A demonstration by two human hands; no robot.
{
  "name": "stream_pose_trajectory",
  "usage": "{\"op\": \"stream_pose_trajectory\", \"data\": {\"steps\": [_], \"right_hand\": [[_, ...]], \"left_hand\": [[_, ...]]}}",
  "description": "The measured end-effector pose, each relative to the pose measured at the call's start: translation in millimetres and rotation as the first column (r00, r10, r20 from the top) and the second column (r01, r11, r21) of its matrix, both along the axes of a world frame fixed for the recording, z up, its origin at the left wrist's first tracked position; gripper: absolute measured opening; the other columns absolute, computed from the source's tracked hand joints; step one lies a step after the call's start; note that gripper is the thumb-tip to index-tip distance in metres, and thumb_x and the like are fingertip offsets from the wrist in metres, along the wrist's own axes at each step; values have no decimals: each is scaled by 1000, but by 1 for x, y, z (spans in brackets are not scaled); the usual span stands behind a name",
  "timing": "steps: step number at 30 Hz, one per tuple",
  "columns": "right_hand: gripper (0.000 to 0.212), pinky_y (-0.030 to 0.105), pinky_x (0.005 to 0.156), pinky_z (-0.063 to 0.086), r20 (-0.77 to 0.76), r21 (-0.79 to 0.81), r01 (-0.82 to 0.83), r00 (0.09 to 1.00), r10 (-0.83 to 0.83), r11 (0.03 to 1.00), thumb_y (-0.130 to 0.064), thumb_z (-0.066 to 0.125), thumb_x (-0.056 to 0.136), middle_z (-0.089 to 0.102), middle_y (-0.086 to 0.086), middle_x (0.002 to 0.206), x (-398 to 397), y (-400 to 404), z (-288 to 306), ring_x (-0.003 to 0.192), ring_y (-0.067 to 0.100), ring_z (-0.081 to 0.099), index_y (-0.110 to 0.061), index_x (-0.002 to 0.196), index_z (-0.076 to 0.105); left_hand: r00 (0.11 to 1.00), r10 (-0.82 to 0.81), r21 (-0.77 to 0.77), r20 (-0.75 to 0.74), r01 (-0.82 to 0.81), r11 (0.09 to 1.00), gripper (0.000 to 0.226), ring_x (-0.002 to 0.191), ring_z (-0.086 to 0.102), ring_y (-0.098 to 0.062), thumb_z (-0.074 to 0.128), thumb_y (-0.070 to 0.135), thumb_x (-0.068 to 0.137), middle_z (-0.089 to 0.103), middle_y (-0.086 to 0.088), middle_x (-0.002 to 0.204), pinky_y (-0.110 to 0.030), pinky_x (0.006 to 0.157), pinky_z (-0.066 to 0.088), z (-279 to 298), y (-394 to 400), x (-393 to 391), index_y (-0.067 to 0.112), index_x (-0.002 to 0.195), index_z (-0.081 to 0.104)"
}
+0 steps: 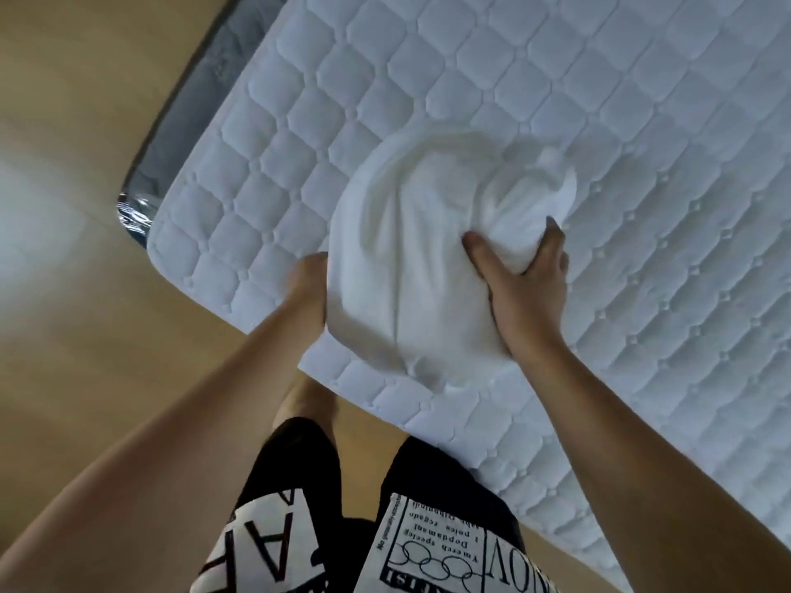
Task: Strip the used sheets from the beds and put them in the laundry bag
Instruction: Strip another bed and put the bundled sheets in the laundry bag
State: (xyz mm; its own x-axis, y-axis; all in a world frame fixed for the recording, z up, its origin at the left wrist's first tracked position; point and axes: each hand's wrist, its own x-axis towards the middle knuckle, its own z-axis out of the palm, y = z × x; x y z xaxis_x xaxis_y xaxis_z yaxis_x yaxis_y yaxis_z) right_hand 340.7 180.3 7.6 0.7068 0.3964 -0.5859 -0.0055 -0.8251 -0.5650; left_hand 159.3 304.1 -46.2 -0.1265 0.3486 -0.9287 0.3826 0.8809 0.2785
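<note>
Person, seen from above: both arms bare to beyond the frame edge, no sleeves, watch or rings visible on the left hand or the right hand. Black shorts with large white panels printed in black: block capital letters on one leg, and on the other a boxed panel with small lines of text and interlocked rings.

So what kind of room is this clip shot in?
Most likely a bedroom or guest room: a bare quilted mattress fills the view, both hands hold a bundled white sheet on it, and wood-look flooring runs beside the bed.
</note>
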Motion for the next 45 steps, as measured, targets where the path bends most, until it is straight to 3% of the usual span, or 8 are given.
{"op": "stream_pose_trajectory", "data": {"steps": [5,11,20,27,31,37,41,45], "right_hand": [[108,49,105,45,132,-77,-50,989,60,996,-86,66,67,30,3,159,-38,19,-6,133,36,49,-37,154,24],[104,41,106,40,42,-67,-84,995,87,994,-82,66,75,36,-3,159,-5,16,-21,139,25,47,-38,159,23],[90,48,108,43,-183,55,-8,983,18,998,-82,66,73,49,-8,146,23,8,-43,132,23,51,-49,150,35],[109,52,125,9,185,-119,131,977,-108,984,-81,63,76,-2,0,173,-32,-44,23,158,26,6,-45,162,6],[110,45,124,28,-103,45,616,786,-610,786,-73,78,72,22,-5,167,-81,-71,29,154,19,24,-45,160,17],[60,40,106,51,-334,104,765,629,-702,636,-63,75,83,67,-22,123,-51,-43,-1,117,8,63,-51,137,53],[56,44,104,55,-477,-2,777,553,-683,630,-62,80,79,75,-11,115,-5,-52,-24,107,15,71,-36,126,67],[79,43,99,55,-577,-116,740,492,-651,662,-66,83,71,74,-4,115,29,-56,-33,103,22,71,-25,136,65]], "left_hand": [[952,-299,378,61,255,890,74,143,42,-22,50,79,87,39,7,160,-50,115,37,53,14,-6,57,153,25],[480,-841,494,-248,810,316,108,159,-5,-28,57,91,70,-4,15,171,-60,124,16,43,31,81,55,158,6],[391,-905,340,-168,885,319,104,144,40,-25,63,90,66,42,5,156,-38,108,36,11,50,108,44,155,34],[511,-858,224,-47,843,490,103,137,50,-23,72,86,62,50,9,151,-44,115,41,25,29,82,44,151,41],[607,-791,228,-80,783,579,105,131,54,-23,67,91,58,55,8,145,-48,111,45,20,8,75,42,148,45],[609,-786,224,-105,784,578,107,131,55,-25,60,94,57,57,5,142,-48,113,43,19,16,92,38,147,46],[472,-866,216,-168,874,434,119,148,31,-38,61,93,63,22,-10,163,-54,120,32,30,15,111,41,160,15],[120,-951,452,-286,892,-24,142,156,-21,-33,71,87,51,-29,2,167,-62,123,5,49,10,119,49,157,-15]]}}
